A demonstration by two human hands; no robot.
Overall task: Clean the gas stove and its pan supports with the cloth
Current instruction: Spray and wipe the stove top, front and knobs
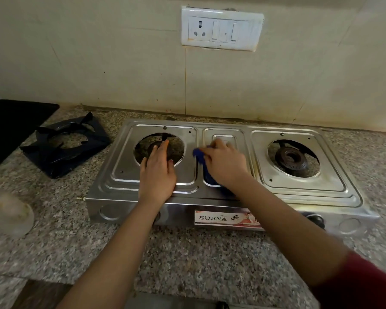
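A two-burner steel gas stove (299, 188) stands on the granite counter with both pan supports off. My left hand (157, 172) lies flat on the stove's left panel, fingers reaching over the left burner opening (178, 146). My right hand (223, 162) presses a blue cloth (200, 158) onto the middle panel between the burners; most of the cloth is hidden under the hand. The right burner (291, 159) sits uncovered. Two dark pan supports (65, 144) lie stacked on the counter to the stove's left.
A black mat or tray (11, 126) lies at the far left by the wall. A blurred pale object (9, 216) stands at the left edge. A socket and switch plate (221, 29) hangs on the wall behind. Granite counter (187, 253) stretches in front of the stove.
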